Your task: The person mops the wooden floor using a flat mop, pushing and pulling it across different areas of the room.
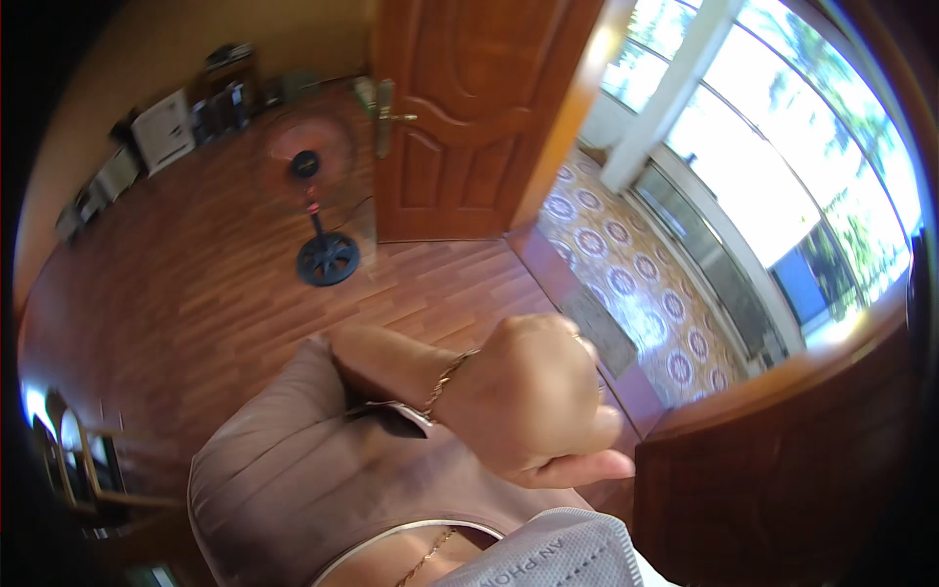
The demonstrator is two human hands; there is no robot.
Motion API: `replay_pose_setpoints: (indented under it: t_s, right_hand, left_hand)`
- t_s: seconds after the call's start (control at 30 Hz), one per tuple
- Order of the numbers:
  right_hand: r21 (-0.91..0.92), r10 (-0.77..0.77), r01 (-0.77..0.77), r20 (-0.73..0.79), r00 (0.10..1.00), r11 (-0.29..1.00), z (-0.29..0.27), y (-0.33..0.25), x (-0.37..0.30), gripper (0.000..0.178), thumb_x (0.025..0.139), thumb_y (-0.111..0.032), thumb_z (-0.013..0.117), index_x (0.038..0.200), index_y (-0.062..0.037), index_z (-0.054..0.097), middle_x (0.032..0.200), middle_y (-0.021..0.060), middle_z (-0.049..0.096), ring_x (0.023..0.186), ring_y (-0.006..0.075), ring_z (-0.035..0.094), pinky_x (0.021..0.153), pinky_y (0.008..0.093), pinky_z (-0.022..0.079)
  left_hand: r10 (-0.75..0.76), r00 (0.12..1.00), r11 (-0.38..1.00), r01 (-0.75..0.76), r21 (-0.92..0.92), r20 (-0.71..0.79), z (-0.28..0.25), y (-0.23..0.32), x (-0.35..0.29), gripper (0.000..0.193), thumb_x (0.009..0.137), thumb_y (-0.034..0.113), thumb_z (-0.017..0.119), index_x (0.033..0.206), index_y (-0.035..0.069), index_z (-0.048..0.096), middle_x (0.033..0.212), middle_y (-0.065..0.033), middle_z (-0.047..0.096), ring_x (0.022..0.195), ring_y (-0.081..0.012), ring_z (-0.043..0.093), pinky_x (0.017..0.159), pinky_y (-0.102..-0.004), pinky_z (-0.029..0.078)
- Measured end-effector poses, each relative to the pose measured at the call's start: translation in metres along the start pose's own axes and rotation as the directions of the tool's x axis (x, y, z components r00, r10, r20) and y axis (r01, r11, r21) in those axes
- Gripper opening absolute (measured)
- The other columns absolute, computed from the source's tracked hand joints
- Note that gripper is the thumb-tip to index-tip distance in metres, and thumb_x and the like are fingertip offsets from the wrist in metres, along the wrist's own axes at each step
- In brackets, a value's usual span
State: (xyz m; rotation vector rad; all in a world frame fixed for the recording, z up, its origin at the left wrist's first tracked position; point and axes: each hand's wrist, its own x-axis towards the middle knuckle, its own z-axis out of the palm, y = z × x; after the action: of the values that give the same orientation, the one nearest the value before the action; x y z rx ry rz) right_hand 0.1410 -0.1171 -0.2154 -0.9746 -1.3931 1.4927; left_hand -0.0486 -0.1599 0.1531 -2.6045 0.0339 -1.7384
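Note:
My left hand (538,401) is raised in front of my chest, with the forearm bent across from the left sleeve. Its back faces up and its fingers are curled inward; one digit sticks out toward the right. What the fingers hold, if anything, is hidden beneath the hand. Around the wrist is a gold chain bracelet (445,386). Just below the hand, at the lower edge, shows a grey-white fabric piece (558,553) with printing, apart from the fingers. My right hand does not show.
Ahead is a brown panelled door (469,108) with a brass handle, beside a doorway onto patterned tiles (626,264). A mat (602,338) lies by the threshold. Further left stands a pedestal fan (313,196), with boxes (163,130) along the wall. Dark wood (773,470) rises close on my right.

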Motion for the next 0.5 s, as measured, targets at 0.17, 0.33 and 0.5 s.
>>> replay_pose_setpoints:
  t_s: [0.17,0.33,0.5]
  right_hand:
    - [-0.179,-0.09,0.11,0.113,0.989,0.978,0.02,-0.094,-0.002,0.033,0.072,-0.022,0.068,0.095,0.0019,0.062,0.094,0.0058,0.062,0.086,0.0168,0.058,0.078,0.0286,0.046]
    - [-0.288,-0.203,0.241,0.154,0.967,0.927,-0.037,-0.186,-0.046,0.042,0.078,-0.033,0.065,0.1,0.0023,0.061,0.104,0.0079,0.059,0.098,0.02,0.055,0.086,0.03,0.043]
    - [-0.418,-0.533,0.521,0.099,0.84,0.744,-0.091,-0.291,-0.049,0.035,0.088,-0.019,0.058,0.118,0.0,0.056,0.116,0.0113,0.056,0.11,0.0249,0.052,0.094,0.0373,0.042]
  left_hand:
    - [-0.046,0.97,0.999,0.042,-0.025,-0.239,0.014,-0.014,0.014,0.034,0.078,0.036,0.067,0.068,0.011,0.046,0.043,-0.005,0.032,0.037,-0.0258,0.042,0.04,-0.0366,0.032]
    - [-0.362,0.932,0.89,0.338,-0.308,-0.023,0.081,-0.032,-0.009,0.035,0.08,0.03,0.069,0.096,0.008,0.048,0.062,-0.011,0.054,0.06,-0.0333,0.059,0.054,-0.0393,0.045]
    - [-0.597,0.714,0.607,0.7,-0.376,0.367,0.185,-0.068,-0.094,0.024,0.076,0.024,0.068,0.078,0.007,0.052,0.065,-0.0123,0.056,0.066,-0.0332,0.059,0.06,-0.043,0.045]
